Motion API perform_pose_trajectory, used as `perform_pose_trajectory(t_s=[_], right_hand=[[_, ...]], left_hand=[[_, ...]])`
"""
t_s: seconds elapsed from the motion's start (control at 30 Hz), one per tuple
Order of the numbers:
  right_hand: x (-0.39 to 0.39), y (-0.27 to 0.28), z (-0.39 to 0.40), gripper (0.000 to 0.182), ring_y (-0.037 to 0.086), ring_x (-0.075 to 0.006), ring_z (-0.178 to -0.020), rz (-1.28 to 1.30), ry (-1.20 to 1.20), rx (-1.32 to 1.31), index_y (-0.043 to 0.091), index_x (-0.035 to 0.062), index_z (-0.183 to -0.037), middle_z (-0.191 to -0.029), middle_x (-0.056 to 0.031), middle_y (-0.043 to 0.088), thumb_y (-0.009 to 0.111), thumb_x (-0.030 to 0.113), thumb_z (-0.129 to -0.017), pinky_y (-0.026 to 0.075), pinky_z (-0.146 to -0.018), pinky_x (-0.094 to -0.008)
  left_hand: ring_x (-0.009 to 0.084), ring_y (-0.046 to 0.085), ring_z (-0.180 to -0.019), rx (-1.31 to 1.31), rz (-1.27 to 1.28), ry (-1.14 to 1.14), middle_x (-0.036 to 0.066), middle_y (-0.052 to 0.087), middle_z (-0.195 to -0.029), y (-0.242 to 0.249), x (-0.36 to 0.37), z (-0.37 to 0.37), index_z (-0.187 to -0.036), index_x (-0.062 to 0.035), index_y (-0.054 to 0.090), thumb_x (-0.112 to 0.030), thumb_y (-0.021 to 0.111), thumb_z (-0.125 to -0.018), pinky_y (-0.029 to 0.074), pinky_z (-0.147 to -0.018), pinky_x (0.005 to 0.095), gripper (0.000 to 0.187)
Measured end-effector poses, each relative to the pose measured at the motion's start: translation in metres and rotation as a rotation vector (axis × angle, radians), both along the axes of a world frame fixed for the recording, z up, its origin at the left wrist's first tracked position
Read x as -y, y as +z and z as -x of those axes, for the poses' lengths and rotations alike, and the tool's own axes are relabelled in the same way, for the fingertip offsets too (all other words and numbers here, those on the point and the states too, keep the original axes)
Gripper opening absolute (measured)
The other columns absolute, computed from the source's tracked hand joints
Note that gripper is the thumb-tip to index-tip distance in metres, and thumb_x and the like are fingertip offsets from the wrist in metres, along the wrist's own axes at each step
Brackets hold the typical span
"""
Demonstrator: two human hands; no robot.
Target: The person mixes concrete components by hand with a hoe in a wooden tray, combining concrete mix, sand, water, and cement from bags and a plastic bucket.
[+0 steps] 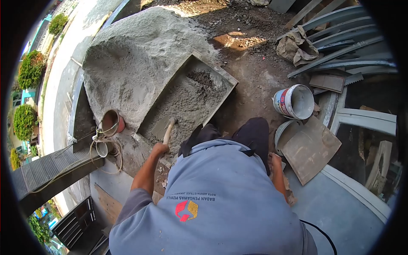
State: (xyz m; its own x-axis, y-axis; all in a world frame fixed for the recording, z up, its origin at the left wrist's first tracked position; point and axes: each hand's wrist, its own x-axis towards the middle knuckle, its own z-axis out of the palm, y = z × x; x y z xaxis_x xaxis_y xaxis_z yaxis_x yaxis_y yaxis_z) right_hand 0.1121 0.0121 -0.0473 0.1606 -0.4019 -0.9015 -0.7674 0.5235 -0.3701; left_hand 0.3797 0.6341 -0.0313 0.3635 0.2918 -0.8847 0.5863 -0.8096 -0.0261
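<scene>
My left hand (160, 149) is closed round the wooden handle of a hoe (168, 135). The hoe's head rests at the near left of the wet grey mortar (182, 104), which lies in a shallow mixing trough (222, 107). A darker, coarser heap shows at the trough's far right. Beside my right knee, my right hand (275, 161) has its fingers curled; whatever they hold, if anything, is hidden. Just right of it are a flat brown board (310, 146) and a tilted bucket (285, 131), which the board partly covers.
A big pile of grey sand (140, 46) rises behind and left of the trough. A reddish bucket (112, 122) with rope (121, 155) stands at the left. At right are a white paint bucket (301, 102), crumpled paper sack (296, 46) and metal strips (346, 32).
</scene>
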Motion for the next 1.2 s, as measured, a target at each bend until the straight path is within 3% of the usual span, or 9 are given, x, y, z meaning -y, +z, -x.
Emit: perform_pose_trajectory(t_s=[0.17,0.27,0.3,0.43,0.67,0.93,1.0,1.1,1.2], right_hand=[[0.039,0.037,-0.099,0.016,0.037,-0.0095,-0.043,0.076,0.112,0.068,0.061,0.0102,-0.085,-0.061,0.0051,0.045,0.056,0.021,-0.095,0.030,-0.039,-0.0287],[0.074,0.020,-0.155,0.014,0.046,-0.0106,-0.046,0.029,0.211,0.074,0.063,0.0101,-0.088,-0.062,0.0028,0.052,0.057,0.021,-0.094,0.035,-0.040,-0.0288],[0.081,0.028,-0.179,0.016,0.063,-0.0171,-0.056,0.040,0.288,0.065,0.065,0.0069,-0.095,-0.074,-0.0069,0.066,0.058,0.021,-0.093,0.051,-0.047,-0.0320],[0.120,0.013,-0.276,0.027,0.074,-0.0307,-0.077,0.034,0.517,0.026,0.063,0.0008,-0.105,-0.102,-0.0232,0.072,0.058,0.024,-0.093,0.064,-0.066,-0.0398],[0.161,-0.021,-0.475,0.027,0.071,-0.0236,-0.068,0.041,0.972,0.140,0.065,0.0006,-0.106,-0.088,-0.0162,0.071,0.061,0.025,-0.094,0.061,-0.059,-0.0346],[-0.021,0.036,-0.594,0.034,0.069,-0.0195,-0.066,-0.290,1.527,0.271,0.065,-0.0010,-0.107,-0.087,-0.0137,0.071,0.061,0.031,-0.097,0.059,-0.059,-0.0324],[-0.079,0.051,-0.590,0.040,0.070,-0.0200,-0.068,-0.380,1.610,0.216,0.065,-0.0023,-0.110,-0.090,-0.0143,0.072,0.062,0.036,-0.098,0.060,-0.061,-0.0331],[-0.150,0.044,-0.582,0.075,0.070,-0.0304,-0.072,-0.411,1.684,0.081,0.055,-0.0130,-0.124,-0.095,-0.0227,0.069,0.067,0.054,-0.092,0.062,-0.066,-0.0406],[-0.182,0.010,-0.565,0.099,0.070,-0.0388,-0.077,-0.489,1.566,0.004,0.042,-0.0203,-0.133,-0.101,-0.0286,0.067,0.068,0.063,-0.088,0.063,-0.066,-0.0449]], left_hand=[[0.0206,0.057,-0.049,0.057,0.201,0.589,0.009,0.058,-0.060,0.048,0.011,0.009,-0.074,-0.0002,0.065,-0.009,0.068,-0.072,0.039,-0.041,0.0379,0.010],[0.0172,0.048,-0.046,0.146,0.236,0.944,0.004,0.051,-0.059,0.049,0.033,0.014,-0.076,-0.0022,0.061,-0.009,0.065,-0.076,0.034,-0.039,0.0356,0.008],[0.0161,0.047,-0.046,0.185,0.299,0.965,0.003,0.050,-0.061,0.071,0.050,0.010,-0.080,-0.0017,0.061,-0.012,0.064,-0.080,0.036,-0.040,0.0349,0.011],[0.0150,0.050,-0.047,0.265,0.332,1.122,0.002,0.052,-0.061,0.089,0.103,-0.003,-0.081,-0.0023,0.063,-0.018,0.063,-0.085,0.039,-0.041,0.0325,0.016],[0.0150,0.050,-0.046,0.354,0.318,1.193,0.003,0.056,-0.064,0.141,0.231,-0.049,-0.081,-0.0013,0.064,-0.014,0.066,-0.080,0.040,-0.042,0.0326,0.013],[0.0123,0.052,-0.046,0.433,0.402,1.373,0.003,0.057,-0.063,0.233,0.368,-0.074,-0.080,-0.0018,0.061,-0.009,0.068,-0.077,0.040,-0.042,0.0296,0.011],[0.0123,0.052,-0.046,0.498,0.404,1.325,0.004,0.058,-0.064,0.220,0.390,-0.057,-0.083,-0.0012,0.062,-0.010,0.070,-0.076,0.041,-0.043,0.0299,0.014],[0.0127,0.057,-0.047,0.491,0.375,1.309,0.006,0.060,-0.063,0.240,0.418,-0.058,-0.082,0.0001,0.062,-0.011,0.071,-0.076,0.045,-0.045,0.0306,0.016],[0.0256,0.064,-0.052,0.638,0.286,1.220,0.015,0.065,-0.065,0.220,0.460,-0.048,-0.083,0.0030,0.062,-0.014,0.070,-0.075,0.050,-0.052,0.0375,0.020]])
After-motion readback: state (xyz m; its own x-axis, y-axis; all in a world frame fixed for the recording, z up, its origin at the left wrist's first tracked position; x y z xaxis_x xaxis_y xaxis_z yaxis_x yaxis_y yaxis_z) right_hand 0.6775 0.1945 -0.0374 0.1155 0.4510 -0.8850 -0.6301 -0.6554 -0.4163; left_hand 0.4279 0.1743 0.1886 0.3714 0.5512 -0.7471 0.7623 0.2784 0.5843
